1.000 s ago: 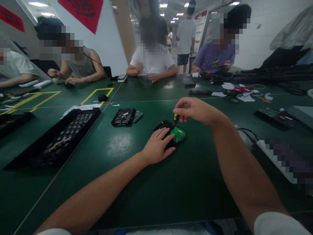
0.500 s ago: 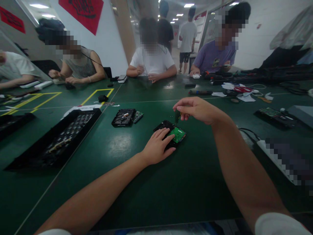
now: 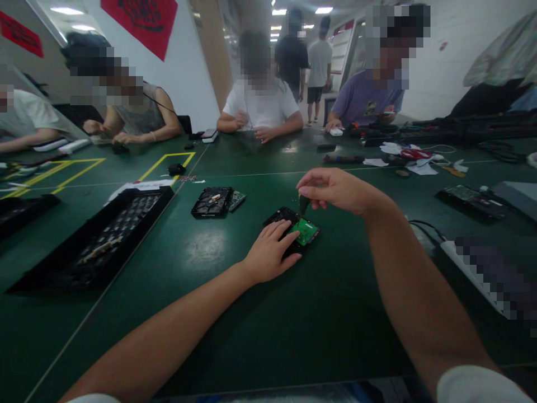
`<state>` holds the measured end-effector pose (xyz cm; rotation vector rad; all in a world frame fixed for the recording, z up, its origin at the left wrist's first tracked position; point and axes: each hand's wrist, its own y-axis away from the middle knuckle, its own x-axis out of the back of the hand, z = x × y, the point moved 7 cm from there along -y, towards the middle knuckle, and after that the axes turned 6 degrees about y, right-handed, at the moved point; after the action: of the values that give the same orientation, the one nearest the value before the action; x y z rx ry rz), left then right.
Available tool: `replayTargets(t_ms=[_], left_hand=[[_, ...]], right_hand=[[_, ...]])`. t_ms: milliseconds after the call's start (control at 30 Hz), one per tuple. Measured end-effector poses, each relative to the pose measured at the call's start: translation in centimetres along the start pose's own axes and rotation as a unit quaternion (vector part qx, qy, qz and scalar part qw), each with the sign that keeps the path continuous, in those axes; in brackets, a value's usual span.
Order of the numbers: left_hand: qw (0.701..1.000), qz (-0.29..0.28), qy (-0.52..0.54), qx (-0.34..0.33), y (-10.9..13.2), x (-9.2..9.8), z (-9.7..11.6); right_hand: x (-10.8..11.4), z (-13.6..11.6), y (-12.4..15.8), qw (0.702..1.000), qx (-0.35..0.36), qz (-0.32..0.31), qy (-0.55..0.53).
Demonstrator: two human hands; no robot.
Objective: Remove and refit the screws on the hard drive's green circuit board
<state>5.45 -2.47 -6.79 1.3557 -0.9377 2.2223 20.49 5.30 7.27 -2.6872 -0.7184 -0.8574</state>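
A black hard drive [image 3: 282, 216] with a green circuit board [image 3: 307, 230] on top lies on the green table [image 3: 260, 313] in front of me. My left hand [image 3: 268, 253] rests flat on the drive, fingers spread, pressing it down. My right hand [image 3: 335, 190] hovers just above the board, its fingers pinched round a small screwdriver [image 3: 303, 202] that stands upright with its tip on the board. The screwdriver's handle is blurred by motion.
A second black drive [image 3: 212, 201] with a loose board lies to the left. A long black tray [image 3: 96, 238] sits at the far left. A white power strip [image 3: 474, 268] and cables lie at the right. Several people sit around the table's far side.
The screwdriver's yellow marking showed a second ago and is now smeared, as if the tool turns between my fingers. Both hands stay in place. People in the corridor have moved.
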Motion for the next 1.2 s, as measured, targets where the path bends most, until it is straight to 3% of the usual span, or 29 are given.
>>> replayTargets(t_ms=[1200], left_hand=[[1.0,0.002,0.005,0.002,-0.02,0.07,0.03]], right_hand=[[0.13,0.11,0.09,1.0,-0.007,0.019,0.022]])
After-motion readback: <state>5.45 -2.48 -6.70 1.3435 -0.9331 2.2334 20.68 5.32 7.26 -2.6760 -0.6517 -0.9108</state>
